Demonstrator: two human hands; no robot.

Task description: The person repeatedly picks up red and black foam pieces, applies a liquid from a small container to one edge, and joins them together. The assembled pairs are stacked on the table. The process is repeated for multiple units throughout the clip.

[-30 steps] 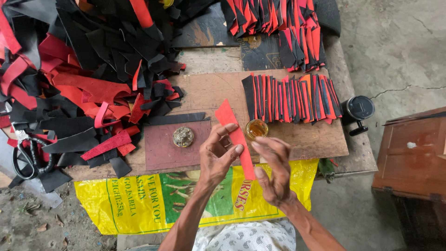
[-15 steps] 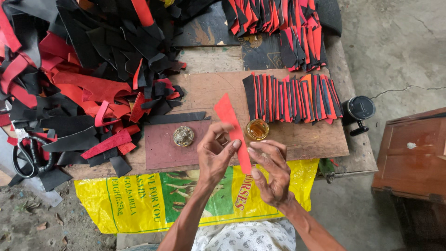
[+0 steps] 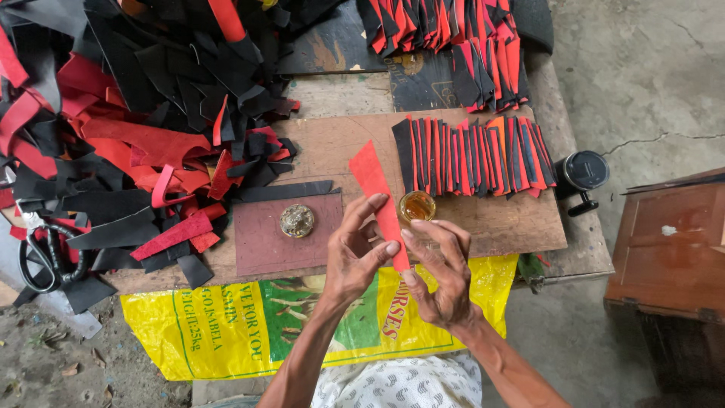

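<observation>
Red strip (image 3: 380, 198) pinched between both hands: left (image 3: 353, 257), right (image 3: 442, 276) (above the board (image 3: 498, 223)).

Matt red leather-like strip (image 3: 380, 198), rough worn wooden board (image 3: 513, 224), glossy plastic sack (image 3: 226, 332)

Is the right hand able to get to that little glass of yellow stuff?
Probably yes: the right hand sits just below the little glass with nothing between, though its fingers pinch the red strip.
</observation>
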